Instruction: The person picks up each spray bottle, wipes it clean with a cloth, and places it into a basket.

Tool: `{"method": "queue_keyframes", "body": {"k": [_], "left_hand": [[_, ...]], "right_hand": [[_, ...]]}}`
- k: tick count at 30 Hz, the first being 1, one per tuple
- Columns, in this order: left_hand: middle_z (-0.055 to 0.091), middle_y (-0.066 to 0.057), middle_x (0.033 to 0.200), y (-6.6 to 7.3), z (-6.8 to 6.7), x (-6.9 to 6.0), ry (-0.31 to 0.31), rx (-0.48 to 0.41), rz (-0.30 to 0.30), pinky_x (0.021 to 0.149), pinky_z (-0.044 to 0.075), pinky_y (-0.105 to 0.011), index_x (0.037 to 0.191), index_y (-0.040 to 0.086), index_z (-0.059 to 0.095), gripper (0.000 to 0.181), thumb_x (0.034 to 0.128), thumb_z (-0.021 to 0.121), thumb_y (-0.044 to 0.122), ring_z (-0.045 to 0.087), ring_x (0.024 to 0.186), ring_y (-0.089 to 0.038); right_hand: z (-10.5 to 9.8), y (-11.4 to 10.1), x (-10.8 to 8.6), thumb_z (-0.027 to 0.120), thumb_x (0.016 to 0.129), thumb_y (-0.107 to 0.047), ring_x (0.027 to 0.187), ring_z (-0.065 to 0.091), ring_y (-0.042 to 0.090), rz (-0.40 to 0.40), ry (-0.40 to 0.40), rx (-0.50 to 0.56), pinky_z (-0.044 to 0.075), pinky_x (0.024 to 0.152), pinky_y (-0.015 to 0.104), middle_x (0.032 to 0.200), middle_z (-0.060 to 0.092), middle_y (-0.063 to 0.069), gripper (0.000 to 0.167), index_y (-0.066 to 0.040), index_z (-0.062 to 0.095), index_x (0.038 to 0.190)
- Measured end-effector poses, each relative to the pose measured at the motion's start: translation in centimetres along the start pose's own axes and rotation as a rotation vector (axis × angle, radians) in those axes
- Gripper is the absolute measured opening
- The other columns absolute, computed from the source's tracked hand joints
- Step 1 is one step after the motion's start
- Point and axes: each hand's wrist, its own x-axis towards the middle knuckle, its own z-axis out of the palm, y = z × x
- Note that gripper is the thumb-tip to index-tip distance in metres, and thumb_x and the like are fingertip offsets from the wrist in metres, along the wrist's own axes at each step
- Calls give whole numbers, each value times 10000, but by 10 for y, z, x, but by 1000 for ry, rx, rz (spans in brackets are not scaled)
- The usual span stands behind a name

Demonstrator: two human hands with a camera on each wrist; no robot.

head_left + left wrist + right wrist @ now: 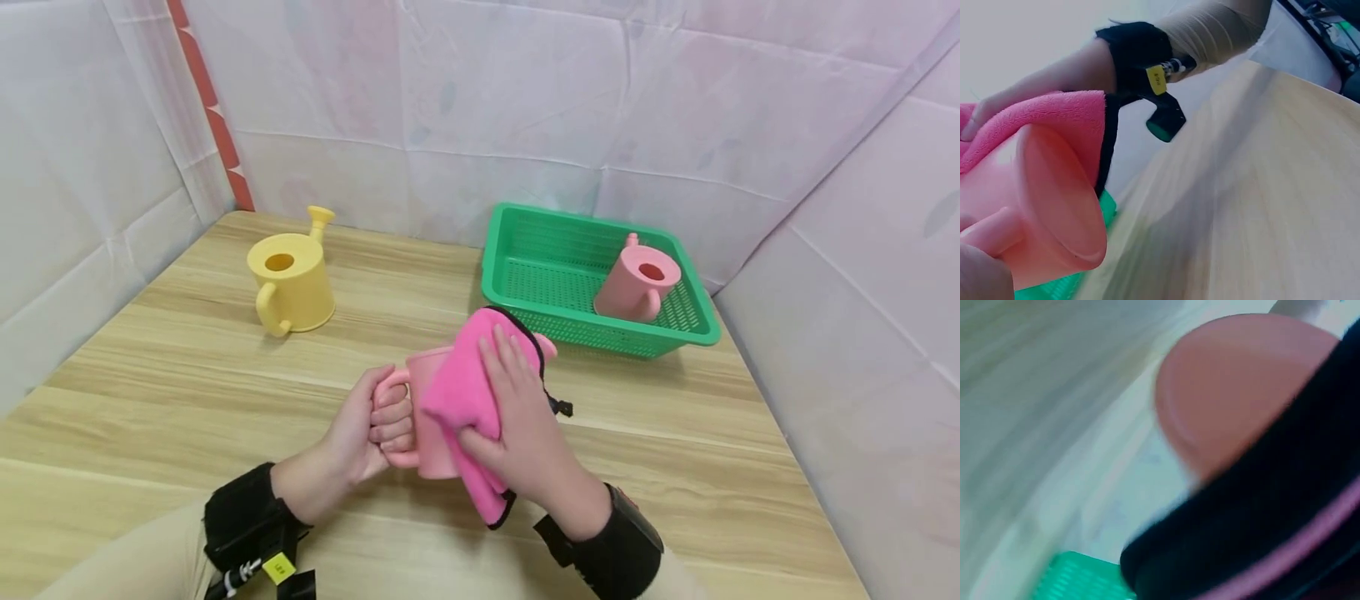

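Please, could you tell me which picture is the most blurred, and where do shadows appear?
Right wrist view: most blurred, with soft edges on the held pink watering can and smeared grain on the table; left wrist view: a broad, dark shadow crosses the table; head view: clearest, with only a faint shadow beside the green basket.

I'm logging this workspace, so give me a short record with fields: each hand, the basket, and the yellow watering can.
Left hand: grips the handle of a pink watering can
Right hand: presses a pink cloth against that can
Basket: green, back right, another pink can standing inside
Yellow can: upright on the table, back left
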Motion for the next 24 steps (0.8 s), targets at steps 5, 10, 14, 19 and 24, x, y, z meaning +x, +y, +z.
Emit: {"method": "queue_keyframes", "body": {"k": [5, 10, 14, 19, 24], "left_hand": [[142, 73, 506, 1, -4, -1, 36, 28, 5, 422, 102, -203, 598, 169, 225, 451, 1007, 170, 350, 131, 419, -60], [123, 72, 513, 0, -2, -1, 26, -6, 12, 415, 110, -195, 621, 162, 211, 426, 1006, 152, 335, 157, 409, -48], [132, 75, 527, 0, 2, -1, 62, -57, 15, 401, 141, -161, 645, 151, 220, 404, 1010, 162, 315, 252, 388, -13], [117, 68, 521, 0, 3, -4, 61, -18, 29, 394, 112, -182, 629, 155, 216, 421, 1008, 130, 318, 207, 388, -26], [121, 60, 486, 1, 3, -8, 13, 48, 62, 410, 81, -224, 600, 157, 180, 436, 996, 99, 319, 120, 398, -75]], "right_hand": [[5, 4, -3, 613, 822, -316, 1406, 73, 268, 123, 1, 85, 118, 1084, 536, 1531, 117, 149, 839, -20, 169, 1469], [14, -8, -7, 668, 778, -405, 1400, 59, 323, 14, 24, -32, 158, 1056, 583, 1528, 80, 186, 923, -22, 187, 1466], [21, -16, -10, 734, 682, -420, 1373, 129, 399, -144, 81, -157, 219, 1025, 603, 1508, 147, 217, 938, -23, 316, 1422], [22, -12, -13, 747, 637, -335, 1368, 178, 381, -159, 121, -71, 230, 1028, 586, 1506, 191, 190, 920, -32, 348, 1408], [14, 8, -13, 669, 676, -165, 1399, 129, 269, 47, 101, 257, 197, 1055, 553, 1532, 149, 101, 916, -98, 225, 1474]]}}
